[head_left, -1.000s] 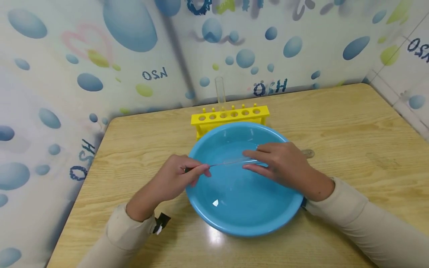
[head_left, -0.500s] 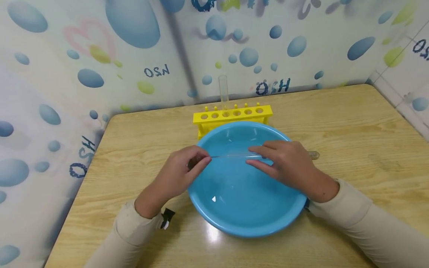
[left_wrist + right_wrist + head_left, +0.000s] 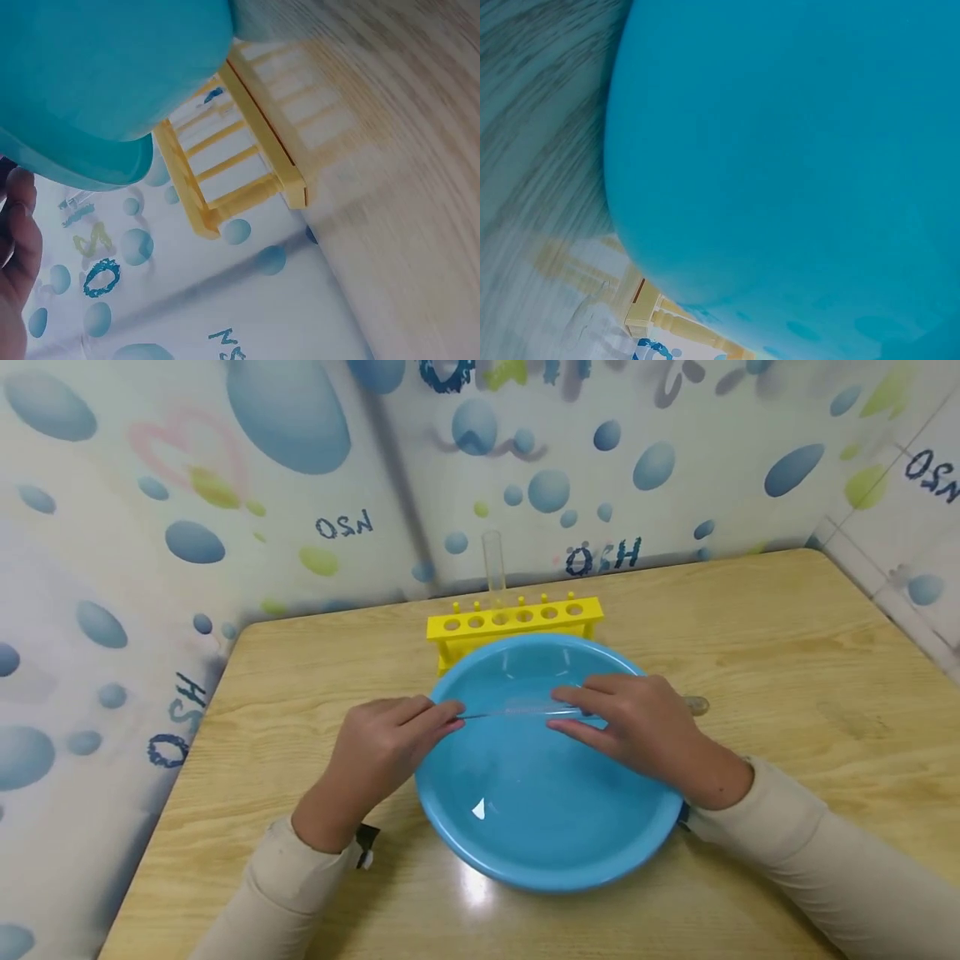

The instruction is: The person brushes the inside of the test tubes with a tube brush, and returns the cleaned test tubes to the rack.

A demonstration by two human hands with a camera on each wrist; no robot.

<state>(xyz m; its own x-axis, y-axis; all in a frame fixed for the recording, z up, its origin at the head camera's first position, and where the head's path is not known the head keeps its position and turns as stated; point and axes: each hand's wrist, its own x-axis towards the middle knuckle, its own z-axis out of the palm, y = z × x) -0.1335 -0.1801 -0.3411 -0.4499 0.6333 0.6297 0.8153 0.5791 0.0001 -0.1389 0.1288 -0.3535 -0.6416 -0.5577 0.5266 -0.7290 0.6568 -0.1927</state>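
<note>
In the head view my left hand [image 3: 382,743] pinches the thin stem [image 3: 482,716] of what looks like a test tube brush at the basin's left rim. The stem runs into a clear glass test tube [image 3: 564,711], lying nearly level above the blue basin [image 3: 551,882]. My right hand [image 3: 645,727] grips the tube from above, thumb on the near side. Past that hand shows the tube's rounded end [image 3: 697,704]. Its middle is hidden. Bristles inside are too faint to make out clearly. Only some left fingers [image 3: 24,236] appear in the left wrist view.
Behind the basin stands a yellow test tube rack [image 3: 588,610] with one upright glass tube [image 3: 493,562]. The basin holds what looks like clear water. A patterned wall [image 3: 300,518] borders the wooden table [image 3: 787,635] at the back and left.
The tube was slightly tilted and is now closer to level. My left hand moved up, then a little to the left, still pinching the stem. My right hand keeps its grip.
</note>
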